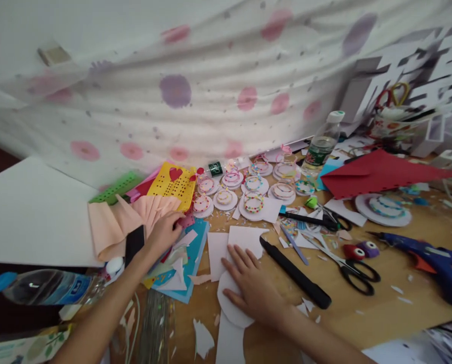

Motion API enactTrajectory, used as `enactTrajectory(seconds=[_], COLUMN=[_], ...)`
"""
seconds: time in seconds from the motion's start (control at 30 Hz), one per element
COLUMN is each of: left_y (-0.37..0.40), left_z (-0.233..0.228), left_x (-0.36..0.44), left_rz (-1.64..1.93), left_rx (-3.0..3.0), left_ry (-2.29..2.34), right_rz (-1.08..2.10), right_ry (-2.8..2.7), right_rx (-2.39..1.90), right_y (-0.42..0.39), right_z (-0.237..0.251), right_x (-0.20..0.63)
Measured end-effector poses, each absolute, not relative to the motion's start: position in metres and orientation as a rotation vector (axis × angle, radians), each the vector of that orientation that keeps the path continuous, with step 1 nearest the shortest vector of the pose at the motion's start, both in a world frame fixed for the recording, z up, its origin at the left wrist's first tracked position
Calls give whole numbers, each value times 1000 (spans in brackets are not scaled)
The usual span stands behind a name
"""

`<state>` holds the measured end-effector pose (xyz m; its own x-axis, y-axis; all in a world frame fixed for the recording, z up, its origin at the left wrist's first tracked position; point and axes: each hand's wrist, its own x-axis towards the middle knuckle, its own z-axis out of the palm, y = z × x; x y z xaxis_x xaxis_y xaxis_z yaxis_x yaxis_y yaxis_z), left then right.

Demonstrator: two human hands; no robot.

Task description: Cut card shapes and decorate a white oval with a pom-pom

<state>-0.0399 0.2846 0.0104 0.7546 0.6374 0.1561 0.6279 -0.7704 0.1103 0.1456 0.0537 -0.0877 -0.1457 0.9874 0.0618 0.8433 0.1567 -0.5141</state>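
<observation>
My right hand (251, 283) lies flat with its fingers spread, pressing on white paper pieces. Under it are a round white paper disc (229, 306) and a cut white sheet (244, 235). My left hand (165, 232) is closed, its fingers bent over the pile of coloured paper scraps; what they hold, if anything, is hidden. Beneath that hand are a blue sheet (197, 247) and small offcuts, with pleated peach paper (155, 207) just behind. A black cutter knife (296, 273) lies right of my right hand, and scissors (347, 265) rest farther right.
Several beaded rings on white discs (253, 202) stand at the back. A yellow punched card (173, 187) leans there. To the right are a blue glue gun (426, 258), red paper (377, 174) and a clear bottle (320, 144). Another bottle (47, 287) lies left.
</observation>
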Motion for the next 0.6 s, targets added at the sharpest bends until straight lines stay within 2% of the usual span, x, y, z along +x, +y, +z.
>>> enactTrajectory(seconds=[0.2,0.4,0.6], left_y=[297,289,307], left_z=[28,8,-2], left_x=[-34,-17,-21], left_rz=[1,-488,-738], left_rx=[3081,3220,3268], left_ry=[845,398,278], right_rz=[476,355,201], right_ry=[-2027,-2020,-2151], right_rx=[-1733,-1770,-1771], right_y=[54,65,111], right_z=[-90,-81,-53], right_x=[144,143,147])
